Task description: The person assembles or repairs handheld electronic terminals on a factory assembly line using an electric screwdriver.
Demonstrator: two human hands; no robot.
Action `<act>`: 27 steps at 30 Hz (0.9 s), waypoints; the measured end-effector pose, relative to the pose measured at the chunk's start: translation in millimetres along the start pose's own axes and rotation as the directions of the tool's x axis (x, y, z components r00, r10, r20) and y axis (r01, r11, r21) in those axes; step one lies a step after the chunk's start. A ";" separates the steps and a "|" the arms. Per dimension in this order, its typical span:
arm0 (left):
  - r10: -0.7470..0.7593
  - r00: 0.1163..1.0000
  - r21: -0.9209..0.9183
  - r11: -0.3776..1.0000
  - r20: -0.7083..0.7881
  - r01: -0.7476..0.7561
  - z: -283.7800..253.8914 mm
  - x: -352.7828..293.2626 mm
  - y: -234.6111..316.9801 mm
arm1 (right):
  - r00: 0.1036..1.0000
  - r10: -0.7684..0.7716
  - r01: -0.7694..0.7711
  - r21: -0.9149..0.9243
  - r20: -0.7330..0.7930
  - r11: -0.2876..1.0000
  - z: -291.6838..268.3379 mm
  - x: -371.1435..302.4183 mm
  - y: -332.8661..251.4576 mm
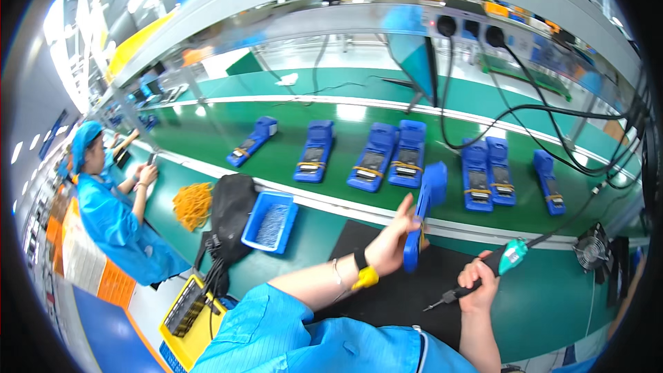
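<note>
My left hand (388, 245) grips a blue handheld device housing (432, 190), raised on edge above the black mat (359, 235). Its broad face is turned away, so its details are hidden. In my right hand (481, 282) is an electric screwdriver (512, 257), dark with a green patch, its thin bit pointing down-left over the mat. The bit does not touch the housing. Beyond my hands, several similar blue devices (373, 155) lie along the green conveyor belt (276, 166), each with a dark part and a yellow band across it.
A blue bin (293, 224) of small metal pieces stands left, beside a black bag (233, 211) and a pile of yellow rubber bands (192, 206). Black cables (539, 107) hang at right above a small fan (592, 252). A co-worker (114, 207) in blue works at far left.
</note>
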State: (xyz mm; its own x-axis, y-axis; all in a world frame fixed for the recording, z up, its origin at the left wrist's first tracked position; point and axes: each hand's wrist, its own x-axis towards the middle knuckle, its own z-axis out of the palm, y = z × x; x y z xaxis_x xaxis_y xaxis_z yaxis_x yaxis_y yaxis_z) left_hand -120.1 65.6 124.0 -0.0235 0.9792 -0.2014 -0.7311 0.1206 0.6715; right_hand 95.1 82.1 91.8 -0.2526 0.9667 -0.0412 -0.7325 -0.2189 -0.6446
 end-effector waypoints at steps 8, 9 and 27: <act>0.048 0.999 0.162 0.986 -0.007 -0.047 -50.6 -91.5 -27.1 | 0.997 -0.072 0.071 -0.024 -0.023 0.997 -9.7 3.5 3.2; 0.172 0.985 0.366 0.917 -0.009 -0.157 -52.3 -97.6 -27.5 | 0.996 -0.087 0.088 -0.028 0.021 0.996 -13.9 4.5 5.3; 0.282 0.855 0.876 -0.354 0.435 -0.329 -61.2 -108.6 -72.4 | 0.987 -0.138 0.154 -0.222 0.087 0.963 5.5 2.0 -1.9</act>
State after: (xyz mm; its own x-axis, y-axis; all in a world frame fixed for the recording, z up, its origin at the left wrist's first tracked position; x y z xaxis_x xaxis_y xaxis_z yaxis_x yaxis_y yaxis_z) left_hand -106.4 -59.4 53.6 0.0703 0.9421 0.3278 0.8635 -0.2220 0.4528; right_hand 92.5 83.7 97.1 -0.2033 0.9724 0.1146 -0.6039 -0.0324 -0.7964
